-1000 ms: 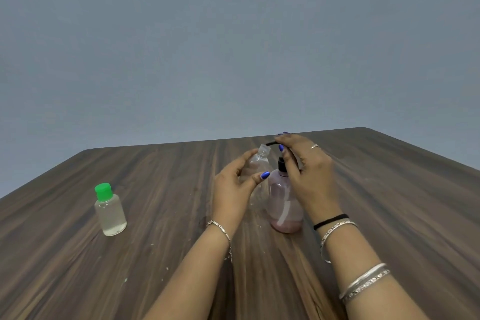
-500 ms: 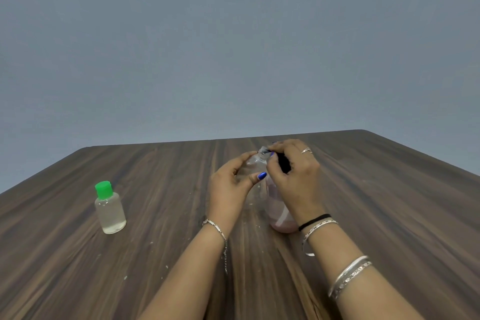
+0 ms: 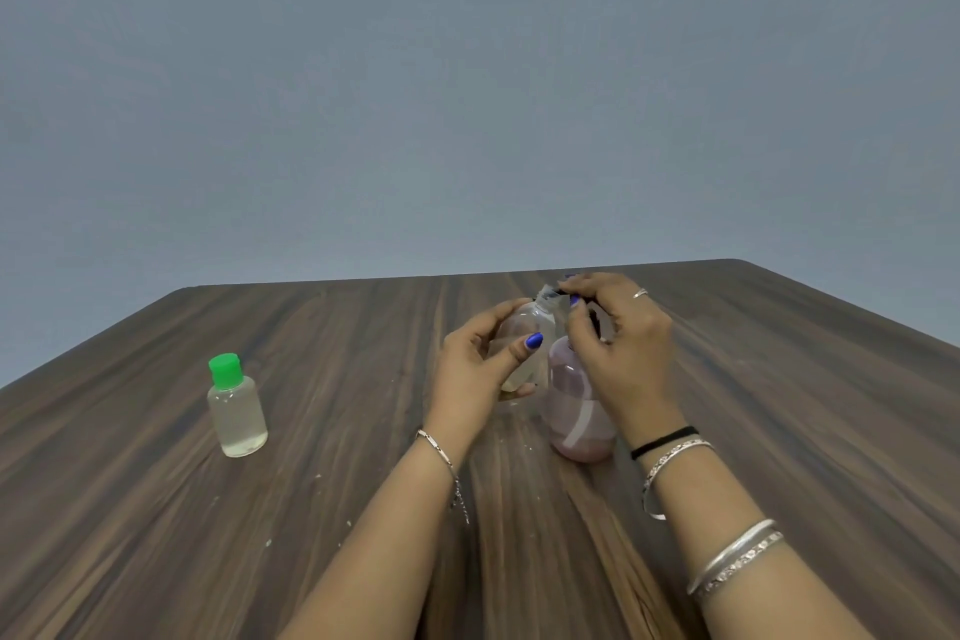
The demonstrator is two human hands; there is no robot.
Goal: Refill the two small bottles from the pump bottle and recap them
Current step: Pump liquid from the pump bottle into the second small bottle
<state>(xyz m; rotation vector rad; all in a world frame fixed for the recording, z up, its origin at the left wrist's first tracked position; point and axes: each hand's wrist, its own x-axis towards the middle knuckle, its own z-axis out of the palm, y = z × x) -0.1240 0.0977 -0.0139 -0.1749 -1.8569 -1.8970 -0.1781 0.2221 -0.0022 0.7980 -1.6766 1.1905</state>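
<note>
Two small bottles are showing: at the left, the green-capped bottle (image 3: pixel 237 405) is standing alone on the surface (image 3: pixel 156 509), well apart from the hands. Toward the middle, the left hand (image 3: pixel 475 374) is gripping the uncapped clear bottle (image 3: pixel 524 343), fingers curled round its body, tilting it beside the pump bottle (image 3: pixel 576 411). The right hand (image 3: pixel 618 348) is curling over the pump head, fingertips at the nozzle by the small bottle's mouth. Both small bottles are probably light, thin-walled and slippery if wet, so holding around the midsection seems best.
</note>
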